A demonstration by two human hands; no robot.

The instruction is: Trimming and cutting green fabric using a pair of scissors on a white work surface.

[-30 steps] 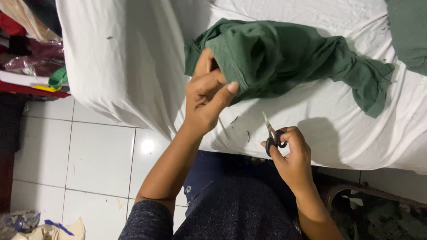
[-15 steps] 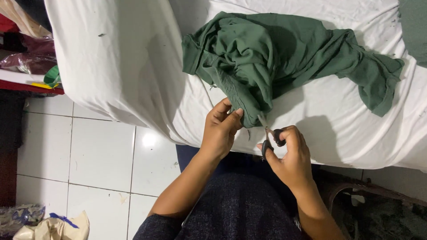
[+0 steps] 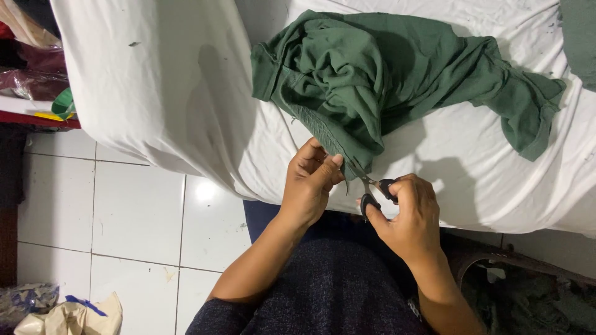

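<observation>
A crumpled dark green garment [image 3: 385, 80] lies on a table covered with a white sheet [image 3: 155, 93]. My left hand [image 3: 312, 180] pinches the garment's lower edge near the table's front. My right hand [image 3: 406, 214] holds small black-handled scissors [image 3: 372, 189], their blades pointing up-left at the pinched green edge, right beside my left fingers.
White floor tiles [image 3: 124, 211] lie below left. A pile of red and coloured items [image 3: 31, 80] sits at the far left, crumpled paper or bags [image 3: 62, 313] at the bottom left. More green cloth [image 3: 580, 34] shows at the top right. Dark clutter [image 3: 528, 291] lies under the table.
My left hand came down from beside the garment and gripped its lower edge. My right hand brought the scissors up to that edge.
</observation>
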